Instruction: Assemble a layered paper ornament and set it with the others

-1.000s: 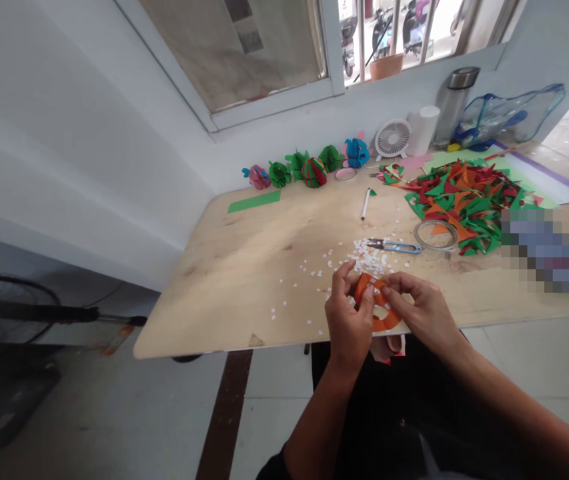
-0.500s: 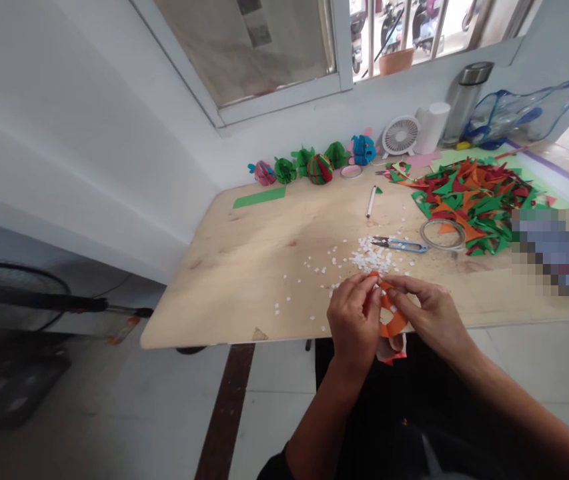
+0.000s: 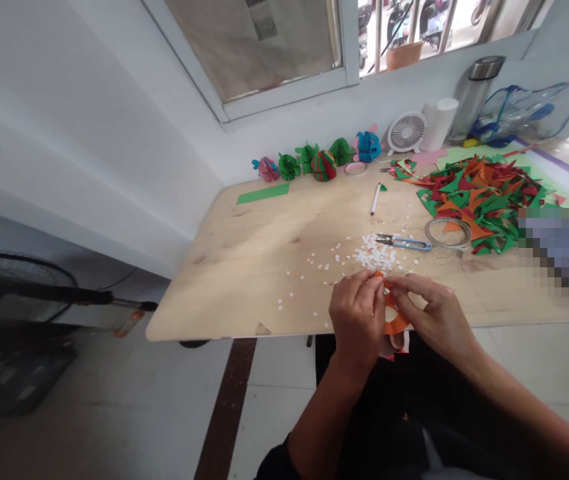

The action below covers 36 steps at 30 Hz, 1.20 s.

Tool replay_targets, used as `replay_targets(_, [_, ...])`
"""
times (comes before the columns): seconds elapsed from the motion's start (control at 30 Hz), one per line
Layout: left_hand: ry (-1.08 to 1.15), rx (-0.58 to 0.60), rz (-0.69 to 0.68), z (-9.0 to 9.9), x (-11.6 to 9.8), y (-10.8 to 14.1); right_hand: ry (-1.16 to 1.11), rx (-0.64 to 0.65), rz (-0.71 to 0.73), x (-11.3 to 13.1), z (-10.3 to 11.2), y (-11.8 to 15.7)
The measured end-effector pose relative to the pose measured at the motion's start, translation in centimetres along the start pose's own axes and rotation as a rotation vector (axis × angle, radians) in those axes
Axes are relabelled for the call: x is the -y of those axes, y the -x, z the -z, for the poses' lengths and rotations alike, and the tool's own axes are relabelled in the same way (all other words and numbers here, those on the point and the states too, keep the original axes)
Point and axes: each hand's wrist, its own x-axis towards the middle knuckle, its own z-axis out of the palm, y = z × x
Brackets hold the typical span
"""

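Over the table's front edge, both my hands pinch a curved orange paper piece (image 3: 398, 324) with a hole in its middle. My left hand (image 3: 357, 313) grips its left side, fingers bent and partly hiding it. My right hand (image 3: 431, 310) is closed on the right side, thumb and forefinger together. Just beyond the fingers lies a scatter of small white squares (image 3: 377, 255). Blue-handled thread snips (image 3: 407, 243) rest at the edge of that scatter. Below the orange piece, a pinkish-red item (image 3: 399, 343) shows partly; its kind is unclear.
A roll of tape (image 3: 448, 233) lies beside a heap of green, orange and red paper scraps (image 3: 484, 193). Farther back are a marker (image 3: 375, 199), folded paper figures (image 3: 324, 165), a small white fan (image 3: 407, 132) and a bottle (image 3: 477, 100). A green strip (image 3: 263, 194) lies left.
The view has shifted slightly. My fingers have drawn closer together on the orange paper, and the left hand covers a little more of it.
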Motion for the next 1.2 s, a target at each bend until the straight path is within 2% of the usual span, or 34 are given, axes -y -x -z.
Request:
replay_targets(0.17, [0.035,0.018,0.016,-0.2,0.0,-0.1,0.012,0.021,-0.025,0.1,0.1,-0.2])
replay_targets(0.6, [0.403,0.05,0.376,-0.1,0.1,-0.7,-0.039,0.019,-0.054,-0.1,0.0,-0.5])
replay_targets(0.67, [0.479,0.051,0.468,-0.3,0.2,-0.7,-0.055,0.032,-0.075,-0.1,0.0,-0.5])
replay_targets(0.83, [0.864,0.043,0.837,-1.1,0.6,-0.7,-0.082,0.024,-0.228,-0.2,0.2,-0.6])
replay_targets(0.9, [0.931,0.015,0.9,-1.3,0.9,-0.8,-0.102,0.038,-0.291,-0.4,0.2,-0.6])
replay_targets(0.97, [0.887,-0.013,0.884,-1.4,1.5,-0.8,-0.154,0.047,-0.353,-0.6,0.2,-0.7])
replay_targets(1.07, [0.673,-0.027,0.808,-1.6,2.8,-0.6,-0.26,0.029,-0.446,-0.9,0.2,-0.8])
replay_targets(1.2, [0.459,0.007,0.682,-1.5,3.9,0.0,-0.353,-0.02,-0.478,-1.5,-0.1,-1.1])
